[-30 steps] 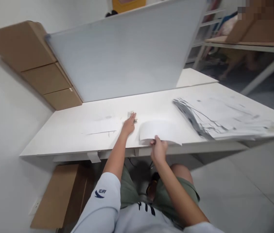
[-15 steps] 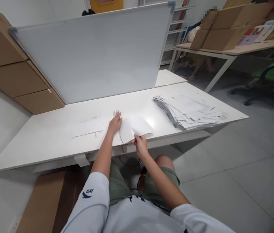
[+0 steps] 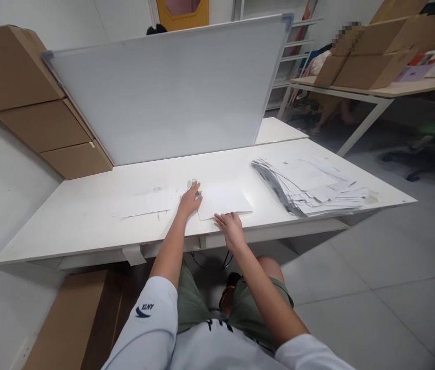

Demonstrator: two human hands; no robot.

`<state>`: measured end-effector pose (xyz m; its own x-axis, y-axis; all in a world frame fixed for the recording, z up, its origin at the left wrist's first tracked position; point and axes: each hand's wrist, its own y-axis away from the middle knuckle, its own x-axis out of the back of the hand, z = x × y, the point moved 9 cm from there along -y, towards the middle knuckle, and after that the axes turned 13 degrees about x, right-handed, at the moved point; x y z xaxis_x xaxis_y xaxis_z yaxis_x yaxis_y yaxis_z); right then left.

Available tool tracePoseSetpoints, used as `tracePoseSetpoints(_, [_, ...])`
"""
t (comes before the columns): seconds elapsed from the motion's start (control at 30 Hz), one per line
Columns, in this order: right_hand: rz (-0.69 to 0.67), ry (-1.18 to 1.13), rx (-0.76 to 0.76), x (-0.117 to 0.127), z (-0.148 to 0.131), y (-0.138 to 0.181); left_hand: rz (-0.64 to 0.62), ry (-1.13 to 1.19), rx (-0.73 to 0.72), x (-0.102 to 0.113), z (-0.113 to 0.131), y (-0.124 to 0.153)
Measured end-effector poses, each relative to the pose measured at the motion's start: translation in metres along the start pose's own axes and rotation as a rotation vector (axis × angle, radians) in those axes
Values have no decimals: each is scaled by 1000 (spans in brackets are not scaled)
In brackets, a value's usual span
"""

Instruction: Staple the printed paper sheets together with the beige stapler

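Observation:
A folded sheet of white paper (image 3: 225, 201) lies on the white table in front of me, its right side slightly raised. At the paper's left edge my left hand (image 3: 190, 200) rests on the tabletop, fingers and thumb apart. Small scraps (image 3: 192, 183) lie just beyond those fingertips, too small to make out. My right hand (image 3: 233, 230) lies along the near edge of the paper with its fingers stretched out flat on it. Left of my left hand is another white sheet (image 3: 144, 203), hard to tell from the tabletop.
A messy stack of papers (image 3: 310, 185) sits on the table's right side. Behind stands a whiteboard (image 3: 171, 97), with cardboard boxes (image 3: 48, 123) piled at left. Beneath the table's left is another cardboard box (image 3: 71, 313). A person sits behind boxes at another table (image 3: 379, 91).
My right hand has gone from pinching the paper's lifted near edge to lying flat on it, and the paper has come down flatter. My left hand stays at its left edge. The camera view has shifted.

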<state>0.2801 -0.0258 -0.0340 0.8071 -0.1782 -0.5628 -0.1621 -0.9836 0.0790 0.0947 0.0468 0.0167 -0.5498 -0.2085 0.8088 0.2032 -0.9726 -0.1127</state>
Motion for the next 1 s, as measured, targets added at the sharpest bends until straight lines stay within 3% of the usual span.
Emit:
tracePoseSetpoints(0.13, [50, 255, 342, 15, -36, 12, 8, 0, -24, -2, -1, 1])
tracePoseSetpoints(0.3, [-193, 521, 628, -6, -59, 8, 15, -6, -43, -3, -1, 3])
tracePoseSetpoints(0.5, [-585, 912, 767, -36, -31, -25, 8, -14, -37, -3, 2, 6])
tracePoseSetpoints(0.8, [-995, 1205, 995, -117, -7, -61, 5, 84, -10, 1, 3, 3])
tracePoseSetpoints(1.0, [-1043, 1207, 991, -108, 16, -54, -16, -15, 11, -7, 5, 8])
